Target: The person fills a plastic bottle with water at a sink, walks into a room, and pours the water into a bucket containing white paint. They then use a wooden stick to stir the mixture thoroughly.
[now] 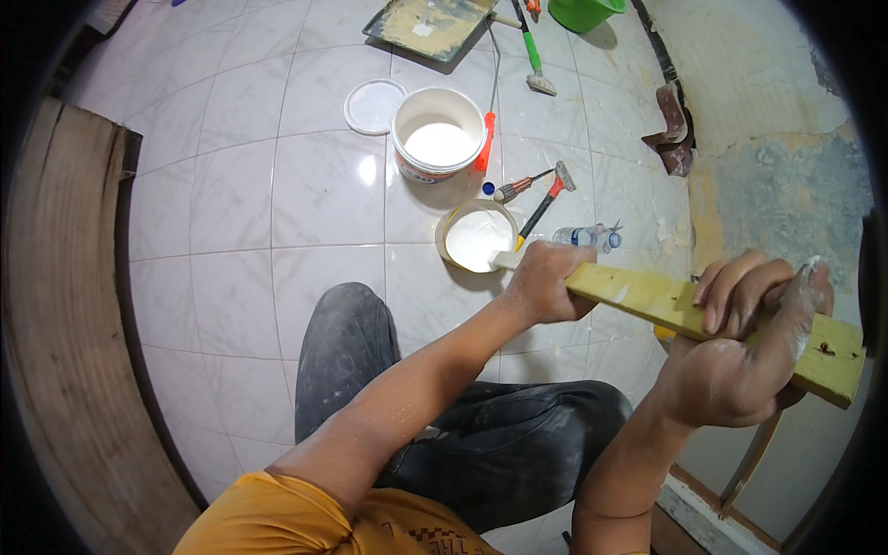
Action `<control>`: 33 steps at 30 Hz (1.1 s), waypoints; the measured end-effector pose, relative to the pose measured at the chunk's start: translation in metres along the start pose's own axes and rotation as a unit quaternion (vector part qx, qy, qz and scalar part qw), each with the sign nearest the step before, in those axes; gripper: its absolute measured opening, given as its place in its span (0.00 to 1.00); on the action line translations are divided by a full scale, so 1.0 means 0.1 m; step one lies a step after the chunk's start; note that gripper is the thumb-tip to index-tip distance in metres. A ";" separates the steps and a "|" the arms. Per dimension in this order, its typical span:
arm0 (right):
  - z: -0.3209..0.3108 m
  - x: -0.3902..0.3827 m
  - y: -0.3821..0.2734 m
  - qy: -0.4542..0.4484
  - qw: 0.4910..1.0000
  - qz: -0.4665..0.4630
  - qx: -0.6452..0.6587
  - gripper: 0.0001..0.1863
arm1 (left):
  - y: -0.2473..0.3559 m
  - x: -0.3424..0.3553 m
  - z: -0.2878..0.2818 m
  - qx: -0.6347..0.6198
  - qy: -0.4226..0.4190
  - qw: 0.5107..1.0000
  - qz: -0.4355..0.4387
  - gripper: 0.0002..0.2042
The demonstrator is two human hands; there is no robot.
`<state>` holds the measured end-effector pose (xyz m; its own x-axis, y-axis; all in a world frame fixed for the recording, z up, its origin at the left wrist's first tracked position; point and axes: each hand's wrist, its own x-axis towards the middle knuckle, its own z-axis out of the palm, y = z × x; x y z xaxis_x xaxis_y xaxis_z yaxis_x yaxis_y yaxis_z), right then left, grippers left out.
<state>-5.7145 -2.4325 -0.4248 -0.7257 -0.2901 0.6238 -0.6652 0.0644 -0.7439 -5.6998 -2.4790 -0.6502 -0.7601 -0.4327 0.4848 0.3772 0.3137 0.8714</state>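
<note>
A long yellow-painted wooden plank (638, 294) slants from the middle of the view to the right. My left hand (552, 280) is closed around its lower part. On the other side of that fist, a whitish end dips into a round can of white paint (450, 263) on the floor; it lines up with the plank. My right hand (740, 351) wraps the plank near its upper end, with white smears on its raised fingertip. A screw or hole shows in the plank's end. Behind the can stands a larger white bucket (404, 159) holding white paint.
On the tiled floor lie a white lid (375, 106), a red-handled scraper (540, 211), a screwdriver (518, 187), a clear bottle (575, 237) and a green-handled scraper (532, 57). A paint tray (430, 28) and green bucket (581, 14) stand farther off. Wooden boards (65, 305) rise at left, a peeling wall (777, 194) at right.
</note>
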 end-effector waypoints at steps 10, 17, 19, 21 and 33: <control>0.04 -0.03 0.12 0.051 0.996 0.013 0.067 0.20 | -0.18 0.17 -0.35 0.076 -0.039 0.996 0.036 0.14; 0.01 0.00 0.07 0.086 0.993 0.010 -0.074 0.21 | -0.07 0.16 0.08 -0.004 0.013 0.999 0.036 0.13; -0.05 -0.03 -0.02 0.078 0.993 0.025 -0.086 0.20 | 0.10 -0.04 0.09 0.017 0.000 1.000 0.000 0.12; -0.09 -0.07 -0.05 0.066 0.996 0.047 -0.020 0.19 | 0.13 -0.17 -0.07 0.036 -0.011 0.999 0.002 0.12; -0.15 -0.05 0.10 0.069 0.997 0.034 0.004 0.18 | -0.11 0.15 0.19 0.016 0.049 0.998 0.037 0.12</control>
<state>-5.7197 -2.4165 -0.4316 -0.7867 -0.1506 0.5987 -0.6128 0.0725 -0.7869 -5.7254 -2.4727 -0.6541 -0.6750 -0.4872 0.5541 0.4122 0.3738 0.8309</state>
